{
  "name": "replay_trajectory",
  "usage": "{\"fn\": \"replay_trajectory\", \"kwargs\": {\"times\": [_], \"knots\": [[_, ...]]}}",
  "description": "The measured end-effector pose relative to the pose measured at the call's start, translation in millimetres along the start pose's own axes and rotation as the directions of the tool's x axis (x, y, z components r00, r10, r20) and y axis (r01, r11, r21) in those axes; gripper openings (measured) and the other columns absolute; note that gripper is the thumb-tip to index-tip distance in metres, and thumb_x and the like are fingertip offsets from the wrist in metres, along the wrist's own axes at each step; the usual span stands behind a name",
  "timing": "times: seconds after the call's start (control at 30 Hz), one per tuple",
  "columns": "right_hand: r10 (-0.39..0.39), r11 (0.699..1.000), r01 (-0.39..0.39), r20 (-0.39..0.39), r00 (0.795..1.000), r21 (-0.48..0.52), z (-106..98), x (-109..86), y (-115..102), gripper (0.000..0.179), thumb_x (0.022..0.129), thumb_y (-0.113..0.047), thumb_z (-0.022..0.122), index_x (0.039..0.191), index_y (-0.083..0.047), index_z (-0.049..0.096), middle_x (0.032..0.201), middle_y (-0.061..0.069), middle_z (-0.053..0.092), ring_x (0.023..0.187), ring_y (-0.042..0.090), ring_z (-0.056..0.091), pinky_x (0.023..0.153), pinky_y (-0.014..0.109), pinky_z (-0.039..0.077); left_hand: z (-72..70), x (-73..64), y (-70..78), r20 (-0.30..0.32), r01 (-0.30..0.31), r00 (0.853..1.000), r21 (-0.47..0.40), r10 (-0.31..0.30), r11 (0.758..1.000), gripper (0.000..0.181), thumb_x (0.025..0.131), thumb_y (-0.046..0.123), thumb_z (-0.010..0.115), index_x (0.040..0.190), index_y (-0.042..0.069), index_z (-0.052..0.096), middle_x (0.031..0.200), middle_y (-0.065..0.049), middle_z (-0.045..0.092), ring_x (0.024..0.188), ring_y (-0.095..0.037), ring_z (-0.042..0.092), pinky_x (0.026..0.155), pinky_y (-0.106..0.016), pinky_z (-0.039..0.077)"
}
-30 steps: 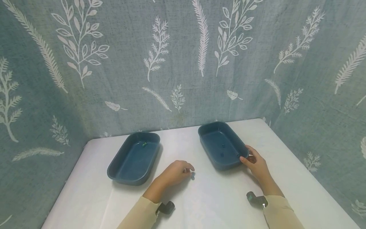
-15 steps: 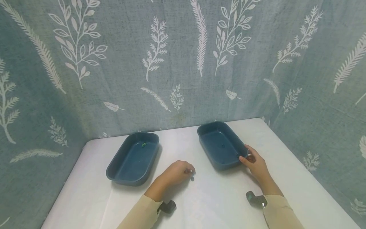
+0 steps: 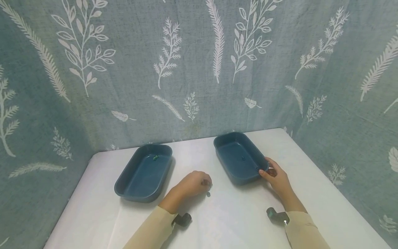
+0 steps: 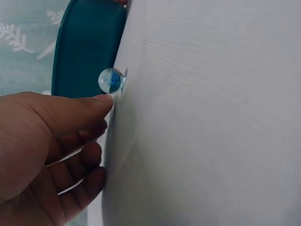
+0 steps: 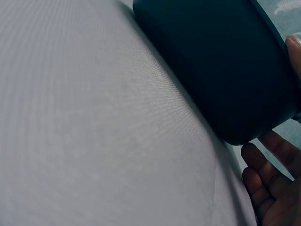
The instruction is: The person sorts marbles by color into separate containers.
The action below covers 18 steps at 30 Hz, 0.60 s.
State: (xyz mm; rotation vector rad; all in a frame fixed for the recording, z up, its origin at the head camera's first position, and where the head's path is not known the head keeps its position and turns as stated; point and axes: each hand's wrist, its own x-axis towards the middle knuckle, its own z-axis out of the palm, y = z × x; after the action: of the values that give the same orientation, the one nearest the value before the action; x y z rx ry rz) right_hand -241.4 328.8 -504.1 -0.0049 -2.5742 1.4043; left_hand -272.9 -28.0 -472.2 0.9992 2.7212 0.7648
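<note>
My left hand [image 3: 193,183] is low over the table, thumb and fingers curled together in a pinch on a marble mostly hidden by the fingertips. A clear glass marble [image 4: 111,81] with blue inside shows right at the thumb tip in the left wrist view; the head view has a small marble [image 3: 208,194] on the cloth just nearer than the fingertips. With thumb at the rim and fingers outside, my right hand [image 3: 277,176] grips the near right corner of a dark blue tray [image 3: 240,180]. Small dark marbles [image 3: 243,158] lie inside that tray.
Another dark blue tray [image 3: 146,180] stands on the left, holding small green marbles [image 3: 155,157] toward its far end. A white cloth [image 3: 230,221] covers the table. Behind it and at both sides hangs a leaf-patterned curtain [image 3: 192,124].
My left fingers have closed at the marbles and risen slightly; where two small blobs showed by the fingertips, one marble remains visible. The right hand keeps its hold, while marbles in its tray have shifted.
</note>
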Motion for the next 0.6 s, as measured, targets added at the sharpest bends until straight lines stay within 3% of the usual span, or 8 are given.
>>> {"fn": "replay_trajectory", "kwargs": {"times": [0.17,0.6], "knots": [[0.007,1.000,-0.007,0.001,1.000,0.020,-2.0,0.0,-0.7,0.068,0.092,-0.032,0.069,0.149,-0.012,0.037,0.135,0.025,0.049,0.105,0.036,0.059,0.078,0.037,0.049,0.2,6.6,0.9,0.004,-0.008,1.000,-0.007,0.009,1.000,0.010,0.087,0.017,0.072,0.098,0.018,0.072,0.091,0.011,0.067,0.083,-0.006,0.059,0.078,-0.029,0.049],[0.028,0.999,-0.028,0.002,1.000,0.019,-2.1,-1.5,-5.4,0.070,0.091,-0.033,0.070,0.149,-0.012,0.038,0.133,0.025,0.050,0.107,0.037,0.058,0.079,0.037,0.048,-0.2,21.5,7.0,-0.020,-0.063,0.998,-0.041,0.063,0.997,0.013,0.088,0.012,0.071,0.100,0.015,0.073,0.087,0.011,0.065,0.078,-0.006,0.058,0.074,-0.026,0.048]]}}
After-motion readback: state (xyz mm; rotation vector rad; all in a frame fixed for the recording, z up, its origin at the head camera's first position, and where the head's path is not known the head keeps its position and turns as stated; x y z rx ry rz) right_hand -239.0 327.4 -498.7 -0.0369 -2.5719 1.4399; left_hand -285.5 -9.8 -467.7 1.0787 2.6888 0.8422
